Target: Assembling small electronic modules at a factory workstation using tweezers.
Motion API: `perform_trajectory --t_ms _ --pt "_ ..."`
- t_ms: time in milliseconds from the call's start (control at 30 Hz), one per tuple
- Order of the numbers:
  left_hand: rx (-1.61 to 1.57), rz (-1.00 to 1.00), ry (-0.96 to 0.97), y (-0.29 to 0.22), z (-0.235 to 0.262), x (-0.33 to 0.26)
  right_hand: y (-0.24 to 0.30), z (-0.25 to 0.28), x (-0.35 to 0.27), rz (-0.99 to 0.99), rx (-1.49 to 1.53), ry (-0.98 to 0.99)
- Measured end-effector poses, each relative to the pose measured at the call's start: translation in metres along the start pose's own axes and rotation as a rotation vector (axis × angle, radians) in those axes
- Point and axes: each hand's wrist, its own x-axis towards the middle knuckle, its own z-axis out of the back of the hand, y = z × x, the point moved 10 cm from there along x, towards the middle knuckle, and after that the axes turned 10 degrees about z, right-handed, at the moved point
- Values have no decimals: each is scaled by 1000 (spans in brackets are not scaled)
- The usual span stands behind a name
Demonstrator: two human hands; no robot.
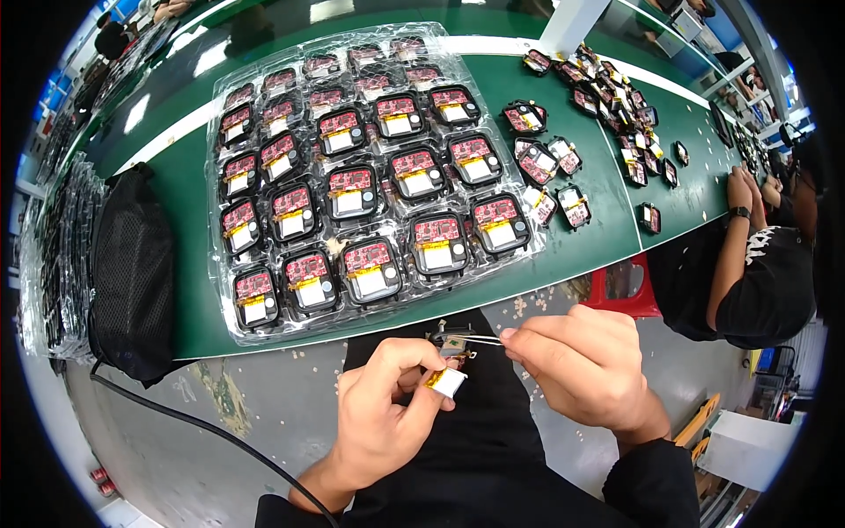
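The left hand pinches a small silver battery pack between thumb and fingers, holding it low over the lap, just below the edge of the green tabletop. The right hand has its grip pressed together on thin metal tweezers, whose tips reach a tiny dark part just above the battery. It is best to keep both hands close and steady, and squeeze the tweezers softly. Above the grips lies a clear tray of little red boards.

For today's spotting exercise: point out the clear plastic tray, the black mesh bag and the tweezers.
clear plastic tray (231, 330), head view, bare front rim.
black mesh bag (132, 273), head view, middle of its side.
tweezers (475, 339), head view, thin metal prongs.
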Motion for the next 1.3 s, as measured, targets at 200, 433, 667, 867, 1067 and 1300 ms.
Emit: perform_trajectory --t_ms 200,433,667,867,1067,1300 --pt "-60 45 67 10 1 -3 -8 -7 1 -37 121 22" --pt "-33 16 20 4 0 1 3 0 2 27 -39 4" --pt "-31 25 11 5 0 1 2 -1 1 23 -46 13" --pt "-45 44 22 7 -1 0 -4 -2 3 14 24 14" --pt "-87 63 78 12 -2 -2 -2 -4 3 30 13 16" --pt "-22 61 28 9 -2 0 3 -1 4 104 -77 -6"
